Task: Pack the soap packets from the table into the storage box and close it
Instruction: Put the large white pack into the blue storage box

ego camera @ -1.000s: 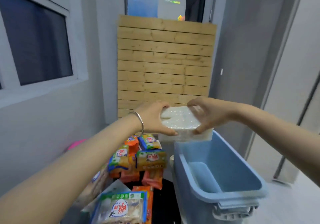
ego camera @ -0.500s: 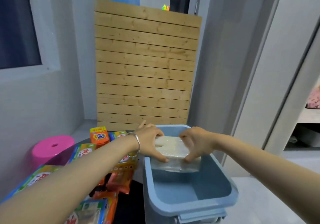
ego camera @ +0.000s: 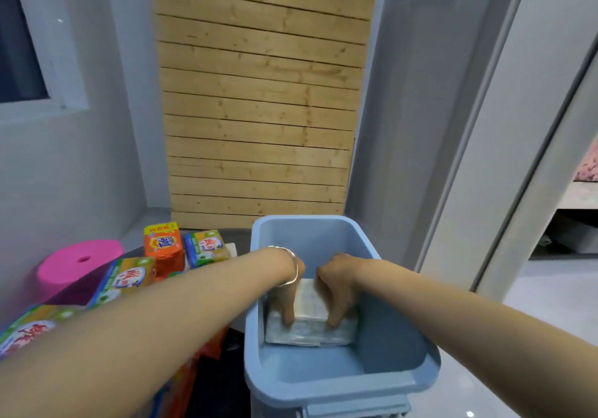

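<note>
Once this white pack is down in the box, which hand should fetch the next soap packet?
Probably left: the left hand holds the white pack at the side of the box nearest the soap packets; the right hand would have to cross over.

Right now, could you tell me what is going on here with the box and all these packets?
A person grips a whitish, clear-wrapped soap pack with the left hand and the right hand, one on each side, holding it down inside the open pale blue plastic storage box. An orange Tide packet and green-and-orange soap packets lie on the dark table to the left, not yet packed.
</note>
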Motion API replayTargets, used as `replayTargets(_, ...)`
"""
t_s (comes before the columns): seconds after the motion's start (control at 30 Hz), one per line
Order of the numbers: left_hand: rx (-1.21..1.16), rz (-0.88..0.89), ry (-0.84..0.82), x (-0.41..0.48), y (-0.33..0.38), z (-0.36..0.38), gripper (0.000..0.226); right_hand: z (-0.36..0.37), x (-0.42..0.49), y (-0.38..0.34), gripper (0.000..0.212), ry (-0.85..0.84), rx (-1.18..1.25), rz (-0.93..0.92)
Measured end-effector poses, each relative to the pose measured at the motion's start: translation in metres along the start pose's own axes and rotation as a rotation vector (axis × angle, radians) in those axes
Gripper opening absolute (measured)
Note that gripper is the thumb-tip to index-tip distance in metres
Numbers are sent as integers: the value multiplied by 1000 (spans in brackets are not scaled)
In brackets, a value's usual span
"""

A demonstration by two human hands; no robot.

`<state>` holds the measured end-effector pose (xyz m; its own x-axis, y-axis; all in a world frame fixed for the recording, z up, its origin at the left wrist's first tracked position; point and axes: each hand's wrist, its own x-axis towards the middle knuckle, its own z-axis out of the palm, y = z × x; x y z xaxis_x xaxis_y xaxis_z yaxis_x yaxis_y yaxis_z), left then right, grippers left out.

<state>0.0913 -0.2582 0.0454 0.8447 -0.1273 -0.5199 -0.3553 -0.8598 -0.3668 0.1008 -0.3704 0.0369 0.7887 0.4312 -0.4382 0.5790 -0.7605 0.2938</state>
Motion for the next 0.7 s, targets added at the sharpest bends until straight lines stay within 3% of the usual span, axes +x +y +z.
replayTargets(0.07, 91, 15, 13, -2, 7, 0, 46, 5, 5, -6, 58, -39, 12, 15)
replayTargets(0.1, 106, 9, 23, -6, 7, -2, 50, 6, 7, -7, 61, -43, 26, 23)
replayTargets(0.2, -32, -59, 126, -21, -10, -5, 91, 4, 1, -6, 81, -31, 88, 23)
replayTargets(0.27, -268, -92, 394, -25, -34, 6, 98, -1, -5, -7, 104, -56, 124, -9)
replayTargets(0.33, -693, -124, 599, -26, -47, 22, 100, -4, -5, -13, 116, -109, 179, -22)
replayTargets(0.43, -1423, -149, 550, -22, -44, 42, 97, 2, 4, -23, 119, -96, 177, 3)
replayTargets(0.5, -1681, -102, 529, -20, -42, 49, 73, 6, 8, -24, 119, -44, 194, -7)
replayTargets(0.57, -1746, -63, 521, -22, -42, 50, 62, 7, 11, -22, 118, -27, 216, -27)
replayTargets(0.7, -1748, -39, 504, -22, -42, 51, 65, 3, 18, -22, 117, 4, 166, -31)
